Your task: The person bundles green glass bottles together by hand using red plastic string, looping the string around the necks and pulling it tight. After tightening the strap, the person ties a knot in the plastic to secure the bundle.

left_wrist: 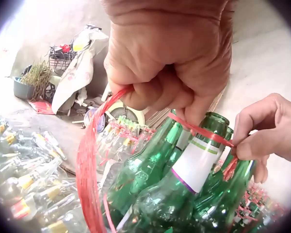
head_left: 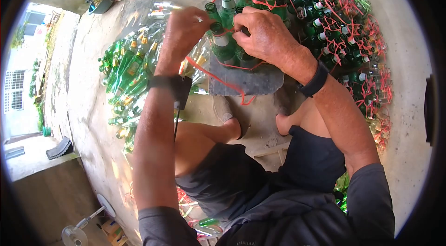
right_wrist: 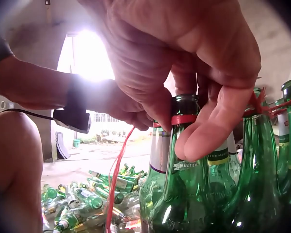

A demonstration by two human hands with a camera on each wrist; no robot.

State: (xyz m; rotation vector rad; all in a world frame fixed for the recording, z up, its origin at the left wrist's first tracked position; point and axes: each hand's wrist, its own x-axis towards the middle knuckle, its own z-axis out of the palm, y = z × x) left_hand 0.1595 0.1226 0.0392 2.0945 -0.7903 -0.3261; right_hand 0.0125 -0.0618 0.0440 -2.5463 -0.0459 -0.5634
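Observation:
Several green glass bottles [head_left: 225,51] stand upright in a cluster on a grey slab [head_left: 251,85] between the person's feet. Red plastic twine [left_wrist: 89,170] runs around their necks, crossing just above the white neck label [left_wrist: 194,167] of a near bottle. The left hand [head_left: 183,30], fingers curled, grips the twine at the left of this neck, and a long loose end hangs down from it. Opposite, the right hand [head_left: 272,37] pinches the twine between thumb and finger beside the neck. In the right wrist view a red band [right_wrist: 183,119] circles one neck close to the right fingers.
Loose green and clear bottles [head_left: 130,69] lie piled on the floor at the left. Bundles of green bottles tied with red twine [head_left: 334,23] crowd the right side. A planter [head_left: 103,2] stands at the back left, a fan [head_left: 74,236] at the lower left.

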